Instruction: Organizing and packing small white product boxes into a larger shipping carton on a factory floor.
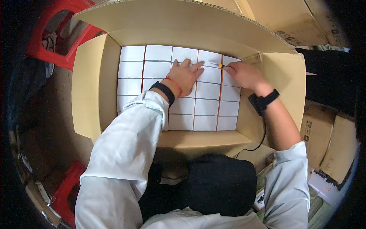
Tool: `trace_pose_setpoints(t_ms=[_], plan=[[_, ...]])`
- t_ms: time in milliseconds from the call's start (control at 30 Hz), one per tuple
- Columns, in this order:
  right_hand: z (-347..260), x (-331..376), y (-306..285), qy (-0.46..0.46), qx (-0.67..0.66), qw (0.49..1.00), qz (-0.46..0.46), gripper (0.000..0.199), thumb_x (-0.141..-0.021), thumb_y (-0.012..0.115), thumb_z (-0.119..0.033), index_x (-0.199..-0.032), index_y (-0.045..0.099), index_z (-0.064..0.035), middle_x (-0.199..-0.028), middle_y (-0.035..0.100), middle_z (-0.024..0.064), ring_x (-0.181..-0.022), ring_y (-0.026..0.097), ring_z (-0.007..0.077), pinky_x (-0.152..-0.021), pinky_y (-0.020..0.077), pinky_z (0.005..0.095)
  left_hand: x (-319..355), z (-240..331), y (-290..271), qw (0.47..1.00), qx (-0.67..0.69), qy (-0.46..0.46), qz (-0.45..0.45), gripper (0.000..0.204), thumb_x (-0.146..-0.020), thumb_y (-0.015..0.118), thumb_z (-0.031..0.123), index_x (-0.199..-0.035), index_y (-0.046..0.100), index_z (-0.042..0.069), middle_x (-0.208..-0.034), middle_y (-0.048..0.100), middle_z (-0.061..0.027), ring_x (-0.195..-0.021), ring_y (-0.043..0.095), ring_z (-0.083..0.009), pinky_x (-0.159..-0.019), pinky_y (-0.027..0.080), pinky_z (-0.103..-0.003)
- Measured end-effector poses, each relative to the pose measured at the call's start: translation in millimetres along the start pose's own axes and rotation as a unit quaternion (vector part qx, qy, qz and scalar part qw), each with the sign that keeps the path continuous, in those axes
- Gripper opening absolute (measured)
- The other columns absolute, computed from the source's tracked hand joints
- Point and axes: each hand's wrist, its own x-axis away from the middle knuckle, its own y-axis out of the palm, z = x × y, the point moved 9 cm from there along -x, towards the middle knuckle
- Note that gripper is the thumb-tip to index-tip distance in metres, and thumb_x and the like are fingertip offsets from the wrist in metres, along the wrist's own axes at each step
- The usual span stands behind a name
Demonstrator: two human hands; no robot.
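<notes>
Creased sleeves (118, 160); hands (184, 77) over smooth, flat-topped boxes (180, 122) (rectangular).

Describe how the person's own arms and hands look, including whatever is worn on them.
Both hands are ungloved. The left hand has a thin red bracelet and a black wristband, with a loose whitish left sleeve ending just behind them. The right hand has a black wrist strap with a small dark box and black cable; the whitish right sleeve ends higher.
</notes>
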Motion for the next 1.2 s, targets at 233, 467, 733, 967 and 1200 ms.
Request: trace_pose_setpoints(t_ms=[233, 467, 733, 967, 1200], plan=[[-6, -21, 12, -0.032, 0.018, 0.999, 0.022, 0.045, -0.102, 0.042, -0.041, -0.105, 0.071, -0.0059, -0.111, 0.068, 0.0203, -0.106, 0.063, 0.04, -0.093, 0.0497, 0.0493, -5, 0, 5, 0.999, -0.032, -0.011, -0.003, 0.077, -0.079, 0.072, 0.023, -0.149, 0.041, 0.012, -0.161, 0.027, -0.0015, -0.136, 0.039, -0.0366, -0.107, 0.037, -0.064], [-6, -16, 5, -0.056, 0.054, 0.997, 0.022, 0.039, -0.101, 0.043, -0.035, -0.115, 0.069, -0.0092, -0.118, 0.068, 0.0163, -0.113, 0.061, 0.0372, -0.096, 0.0485, 0.0474, -8, -1, 5, 1.0, -0.022, -0.008, 0.019, 0.077, -0.079, 0.07, 0.023, -0.149, 0.04, 0.012, -0.162, 0.025, -0.003, -0.139, 0.036, -0.0379, -0.107, 0.035, -0.066], [-44, -8, 14, 0.0, 0.12, 0.993, 0.022, 0.037, -0.093, 0.056, -0.038, -0.1, 0.075, -0.0066, -0.103, 0.073, 0.0179, -0.096, 0.071, 0.0373, -0.079, 0.056, 0.0491, 24, -5, 20, 0.999, 0.037, 0.0, -0.01, 0.059, -0.089, 0.056, 0.025, -0.145, 0.044, 0.011, -0.161, 0.027, -0.0045, -0.139, 0.036, -0.0387, -0.106, 0.03, -0.072], [-32, -37, 9, 0.091, 0.19, 0.975, 0.066, 0.034, -0.094, 0.057, -0.034, -0.104, 0.076, -0.0075, -0.108, 0.074, 0.0136, -0.102, 0.071, 0.029, -0.085, 0.0535, 0.0435, 2, -2, 10, 0.999, 0.024, 0.015, -0.022, 0.08, -0.076, 0.073, 0.031, -0.148, 0.043, 0.015, -0.161, 0.028, -0.0041, -0.139, 0.035, -0.0392, -0.108, 0.029, -0.071], [-2, -18, 6, 0.165, 0.151, 0.974, 0.033, 0.035, -0.097, 0.054, -0.033, -0.11, 0.075, -0.0087, -0.114, 0.072, 0.0149, -0.108, 0.069, 0.0289, -0.086, 0.0527, 0.0444, 1, 0, 11, 0.999, 0.037, 0.007, -0.023, 0.07, -0.081, 0.064, 0.026, -0.148, 0.044, 0.016, -0.161, 0.028, -0.0034, -0.142, 0.033, -0.038, -0.11, 0.026, -0.072]])
